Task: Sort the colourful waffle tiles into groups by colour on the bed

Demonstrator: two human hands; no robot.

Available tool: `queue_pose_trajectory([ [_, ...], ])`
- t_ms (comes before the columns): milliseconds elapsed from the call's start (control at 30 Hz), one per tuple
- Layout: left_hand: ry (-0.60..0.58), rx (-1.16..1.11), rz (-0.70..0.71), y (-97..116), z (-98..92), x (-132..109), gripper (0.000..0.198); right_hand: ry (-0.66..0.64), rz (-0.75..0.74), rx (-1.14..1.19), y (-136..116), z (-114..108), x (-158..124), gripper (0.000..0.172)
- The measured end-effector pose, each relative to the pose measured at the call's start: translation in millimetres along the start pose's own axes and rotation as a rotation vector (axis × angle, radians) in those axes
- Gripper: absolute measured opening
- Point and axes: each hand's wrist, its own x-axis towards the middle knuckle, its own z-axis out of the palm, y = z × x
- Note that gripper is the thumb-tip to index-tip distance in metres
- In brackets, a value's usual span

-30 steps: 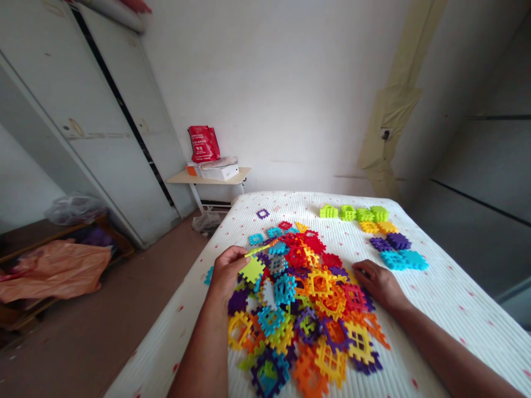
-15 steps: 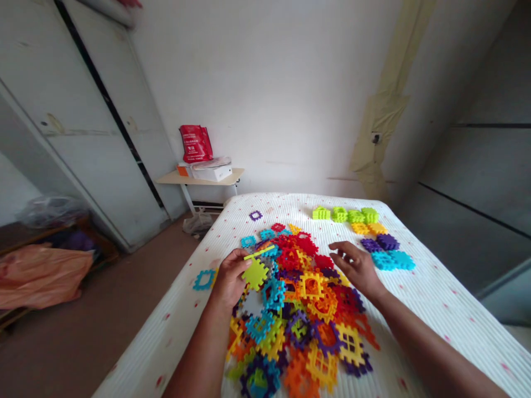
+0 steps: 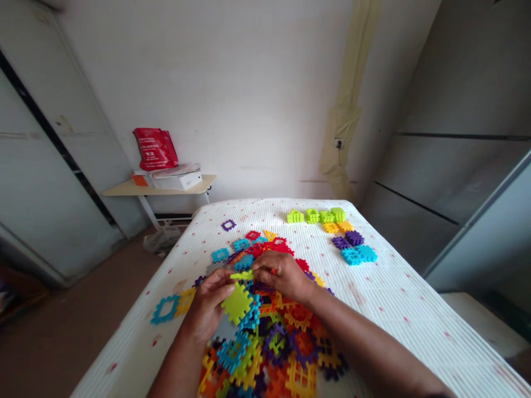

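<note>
My left hand (image 3: 207, 307) holds a lime green square plastic tile (image 3: 237, 303) with notched edges, its flat face toward me. A second lime green tile (image 3: 241, 275), seen nearly edge-on, lies between my two hands just above the first. My right hand (image 3: 286, 273) is closed at the right end of that second tile, its fingertips partly hidden. Both hands are over a heap of interlocking tiles in blue, orange, yellow, purple and red, among them a yellow window tile (image 3: 302, 377). Left of the heap lies a blue frame tile (image 3: 165, 309).
Sorted stacks stand at the bed's far right: lime tiles (image 3: 312, 216), yellow tiles (image 3: 331, 227), purple tiles (image 3: 354, 238) and blue tiles (image 3: 366, 253). A purple frame tile (image 3: 228, 225) lies alone near the far edge. Beyond is a small table (image 3: 124, 189) with a red bag (image 3: 155, 149).
My right hand has moved left from beside the heap and closed on the upper lime tile at my left hand. The camera view has turned to the right.
</note>
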Motion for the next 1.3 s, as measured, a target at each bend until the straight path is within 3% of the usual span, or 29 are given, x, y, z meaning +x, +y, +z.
queue_pose_trajectory([
  [67,0.042,-0.015,0.029,1,-0.8,1,0.038,0.108,0.114,0.058,13,-11,-1,0.013],
  [233,0.093,-0.078,0.075,2,-4.7,4,0.039,0.501,0.557,0.251,64,-53,-10,0.02],
  [367,0.117,-0.098,0.098,1,-5.4,6,0.04,0.632,0.726,0.218,100,-74,-26,0.022],
  [667,0.11,-0.088,0.124,0,-8.4,9,0.036,0.505,0.887,-0.108,133,-75,-49,0.023],
  [1067,0.075,-0.105,0.148,0,-8.4,9,0.042,0.133,0.919,-0.662,111,-85,-49,0.016],
  [1200,0.075,-0.11,0.143,0,-9.3,9,0.044,0.086,0.899,-0.721,107,-86,-44,0.024],
  [1300,0.082,-0.112,0.148,-2,-10.5,10,0.045,0.023,0.711,-0.777,113,-86,-43,0.04],
])
